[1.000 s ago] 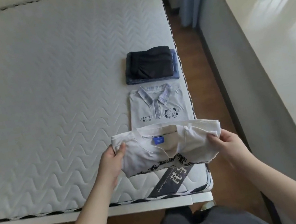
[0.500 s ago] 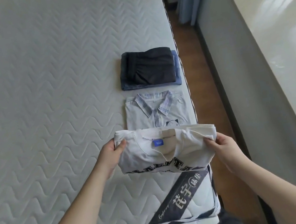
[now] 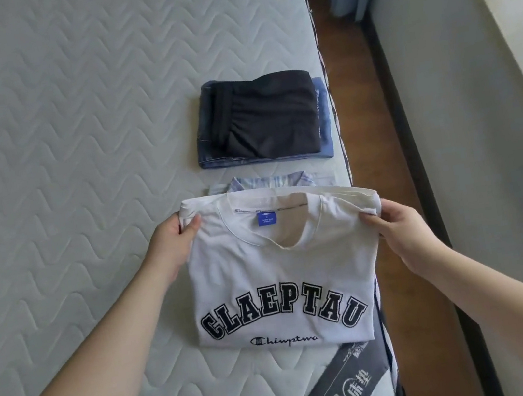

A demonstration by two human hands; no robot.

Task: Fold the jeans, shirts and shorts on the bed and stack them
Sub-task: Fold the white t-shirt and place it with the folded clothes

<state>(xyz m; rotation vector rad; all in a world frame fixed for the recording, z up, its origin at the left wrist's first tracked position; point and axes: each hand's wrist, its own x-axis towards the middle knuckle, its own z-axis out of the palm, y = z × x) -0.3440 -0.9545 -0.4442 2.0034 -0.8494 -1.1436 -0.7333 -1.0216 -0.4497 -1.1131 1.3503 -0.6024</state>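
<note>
A person's left hand [image 3: 172, 246] and right hand [image 3: 399, 230] each pinch a top corner of a folded white T-shirt [image 3: 282, 273] near the bed [image 3: 56, 144] edge. Best lowered squarely onto the collared shirt [image 3: 237, 186] beneath, edges aligned, I think. Navy lettering faces up; folded shorts [image 3: 264, 118] on jeans [image 3: 324, 119] lie beyond.

1 head view, looking forward and down, close over bed [image 3: 59, 161] near right edge

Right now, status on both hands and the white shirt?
Left hand and right hand pinch white T-shirt shoulders. Folded, over collared shirt. Nothing in the way.
</note>
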